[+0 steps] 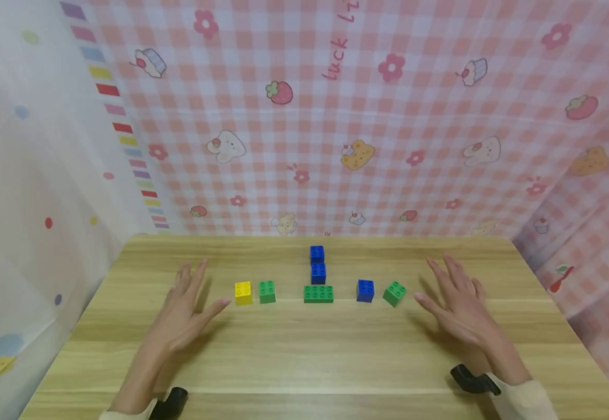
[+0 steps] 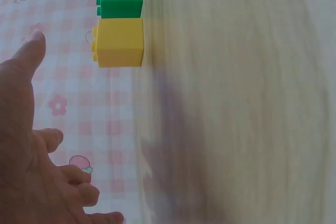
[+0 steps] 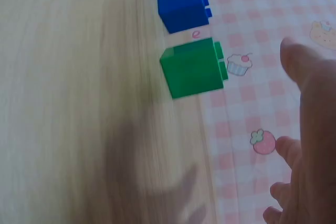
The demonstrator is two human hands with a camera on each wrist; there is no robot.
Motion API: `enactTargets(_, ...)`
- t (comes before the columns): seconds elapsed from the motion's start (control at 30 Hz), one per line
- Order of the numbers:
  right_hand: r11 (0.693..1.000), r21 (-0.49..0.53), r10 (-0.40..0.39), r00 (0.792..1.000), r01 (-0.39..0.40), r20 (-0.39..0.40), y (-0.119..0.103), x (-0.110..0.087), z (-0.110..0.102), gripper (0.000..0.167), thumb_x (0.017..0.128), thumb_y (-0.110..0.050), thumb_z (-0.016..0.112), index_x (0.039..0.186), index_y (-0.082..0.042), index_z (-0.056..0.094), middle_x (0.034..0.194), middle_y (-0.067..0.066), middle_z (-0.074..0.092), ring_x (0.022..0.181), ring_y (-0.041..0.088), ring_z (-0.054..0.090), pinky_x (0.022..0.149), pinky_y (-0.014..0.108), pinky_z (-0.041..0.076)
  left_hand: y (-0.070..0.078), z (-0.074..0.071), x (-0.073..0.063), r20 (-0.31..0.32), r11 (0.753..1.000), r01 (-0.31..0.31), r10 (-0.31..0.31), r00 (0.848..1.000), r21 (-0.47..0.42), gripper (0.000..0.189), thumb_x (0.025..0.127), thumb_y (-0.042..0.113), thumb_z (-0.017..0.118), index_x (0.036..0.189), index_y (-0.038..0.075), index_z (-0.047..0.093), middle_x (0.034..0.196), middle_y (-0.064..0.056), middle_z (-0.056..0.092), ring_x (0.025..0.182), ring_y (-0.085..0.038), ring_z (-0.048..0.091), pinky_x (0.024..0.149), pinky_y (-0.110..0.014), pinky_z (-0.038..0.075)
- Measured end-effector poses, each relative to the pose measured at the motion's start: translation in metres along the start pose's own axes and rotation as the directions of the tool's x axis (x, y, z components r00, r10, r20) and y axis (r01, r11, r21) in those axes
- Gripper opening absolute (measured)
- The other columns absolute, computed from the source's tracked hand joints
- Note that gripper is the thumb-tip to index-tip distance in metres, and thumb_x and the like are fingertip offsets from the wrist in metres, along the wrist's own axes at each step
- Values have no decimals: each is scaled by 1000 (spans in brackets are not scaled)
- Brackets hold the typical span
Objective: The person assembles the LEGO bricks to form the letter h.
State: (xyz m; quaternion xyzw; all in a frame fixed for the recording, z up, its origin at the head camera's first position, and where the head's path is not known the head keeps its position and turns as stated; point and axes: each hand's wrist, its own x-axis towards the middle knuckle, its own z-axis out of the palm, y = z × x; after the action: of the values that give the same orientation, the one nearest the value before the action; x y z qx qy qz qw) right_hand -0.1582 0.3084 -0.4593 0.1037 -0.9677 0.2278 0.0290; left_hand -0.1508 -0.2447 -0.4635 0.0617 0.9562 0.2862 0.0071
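Observation:
My left hand point(image 1: 182, 315) hovers over the table's left side, fingers spread and holding nothing. Its thumb points toward a yellow toy brick point(image 1: 243, 293), with a green brick point(image 1: 267, 291) just to the right of that. On the other side my right hand point(image 1: 458, 309) is spread likewise, its thumb near a tilted green brick point(image 1: 394, 293). A blue brick point(image 1: 365, 290) stands left of that one. At the centre lies a longer green brick point(image 1: 318, 294), and behind it two blue bricks, a nearer one point(image 1: 318, 273) and a farther one point(image 1: 317, 254), form a line.
The wooden table point(image 1: 304, 361) extends toward me in front of the bricks. Behind it hangs a pink checked cloth point(image 1: 304, 128), with a white dotted cloth point(image 1: 37, 175) at the left. Black straps sit on both wrists, near light sleeves point(image 1: 525, 399).

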Motion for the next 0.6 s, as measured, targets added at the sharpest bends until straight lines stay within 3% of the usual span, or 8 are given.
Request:
enactTargets(0.17,999,32,-16,1000,16,-2,-5,4,3,81,103,-51,54,166,-20,14,173,19,1,157,47,4,116,79,3,6,4,4,13,998,20,-19,1000,-63,95,99,65,53,164,32,-7,170,-20,-14,150,-61,12,109,-85,20)
enactTargets(0.43,992,123,-17,999,14,27,-12,11,9,80,104,-48,56,165,-17,15,173,19,1,156,51,6,114,82,6,10,12,13,-28,987,-6,2,1000,-160,97,98,61,58,166,19,3,170,-26,6,153,-54,16,119,-74,21)
enactTargets(0.6,987,163,-17,999,10,36,-15,13,15,79,104,-47,56,165,-17,16,172,22,7,154,53,11,113,83,10,13,21,20,-59,972,11,-25,998,-234,96,98,60,60,166,15,9,165,-28,25,152,-50,26,121,-69,25)
